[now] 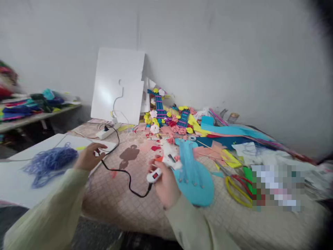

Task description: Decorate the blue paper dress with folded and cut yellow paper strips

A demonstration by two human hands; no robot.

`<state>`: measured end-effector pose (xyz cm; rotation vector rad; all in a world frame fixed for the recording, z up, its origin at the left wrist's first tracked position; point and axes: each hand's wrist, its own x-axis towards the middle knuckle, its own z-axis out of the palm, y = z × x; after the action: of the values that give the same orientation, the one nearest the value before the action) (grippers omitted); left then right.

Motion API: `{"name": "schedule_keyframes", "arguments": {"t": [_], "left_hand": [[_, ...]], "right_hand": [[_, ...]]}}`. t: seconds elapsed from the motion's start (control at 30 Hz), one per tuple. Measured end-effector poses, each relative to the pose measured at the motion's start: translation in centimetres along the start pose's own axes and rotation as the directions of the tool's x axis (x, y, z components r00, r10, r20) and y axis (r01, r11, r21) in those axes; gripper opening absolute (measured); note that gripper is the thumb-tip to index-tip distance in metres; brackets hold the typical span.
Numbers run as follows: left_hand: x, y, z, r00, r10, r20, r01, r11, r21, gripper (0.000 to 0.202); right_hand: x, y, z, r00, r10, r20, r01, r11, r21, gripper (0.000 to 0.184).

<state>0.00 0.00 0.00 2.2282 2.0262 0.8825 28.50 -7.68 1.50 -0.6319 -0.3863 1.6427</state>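
My right hand (165, 184) is closed around a white glue gun (158, 170) with a red switch, its black cord (125, 172) looping left across the quilted table cover (111, 194). My left hand (90, 156) rests on the edge of a white board (15, 173), fingers curled where the cord passes; whether it grips the cord is blurred. The cord runs back to a white power strip (108, 131). A light blue foam guitar shape (192, 170) lies just right of my right hand.
A tangle of blue yarn (50, 163) lies on the white board. Coloured foam pieces, paper flowers (166, 118) and yellow-handled scissors (236, 189) clutter the back and right. A white panel (118, 86) leans on the wall. A shelf with fabrics (31, 106) stands at left.
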Motion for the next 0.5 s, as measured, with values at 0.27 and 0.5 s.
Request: {"name": "schedule_keyframes", "arguments": {"t": [0.27, 0.5], "left_hand": [[-2.2, 0.5, -0.9, 0.997, -0.04, -0.062, 0.045, 0.996, 0.074, 0.032], [-3.5, 1.7, -3.0, 0.967, -0.05, -0.248, 0.097, 0.978, 0.183, 0.036]], "right_hand": [[9.1, 7.0, 4.4, 0.979, 0.193, -0.07, -0.198, 0.976, -0.084, 0.016], [12.8, 9.7, 3.9, 0.981, 0.186, -0.048, -0.192, 0.952, -0.238, 0.015]]}}
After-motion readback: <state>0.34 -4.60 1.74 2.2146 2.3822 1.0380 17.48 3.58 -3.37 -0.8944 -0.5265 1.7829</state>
